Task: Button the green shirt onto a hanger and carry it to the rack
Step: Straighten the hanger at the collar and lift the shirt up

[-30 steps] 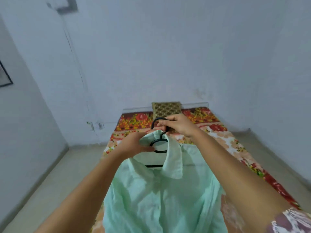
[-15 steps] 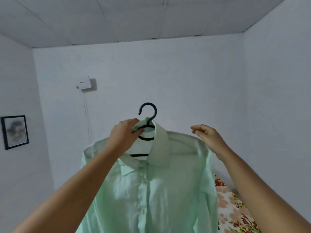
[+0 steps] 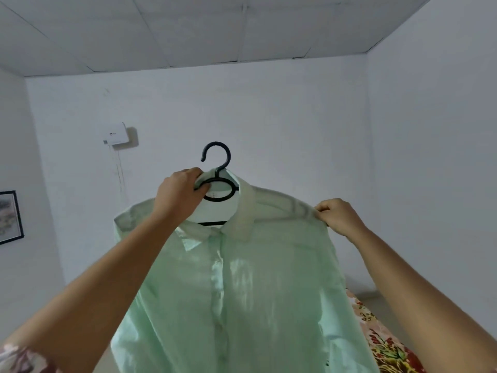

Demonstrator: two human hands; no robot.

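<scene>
Against white wall (image 3: pixel 269 117), left hand (image 3: pixel 178 196) fingers clamped on hanger (image 3: pixel 217 181); right hand (image 3: pixel 337 215) pinching green shirt (image 3: pixel 242 292) shoulder, seemingly.

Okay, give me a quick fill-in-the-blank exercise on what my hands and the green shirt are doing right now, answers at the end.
1. The left hand grips the black hanger just below its ____.
2. The right hand pinches the green shirt at its ____.
3. The white box is mounted on the ____.
4. The framed picture sits at the ____ edge of the view.

Missing words: hook; shoulder; wall; left
</scene>
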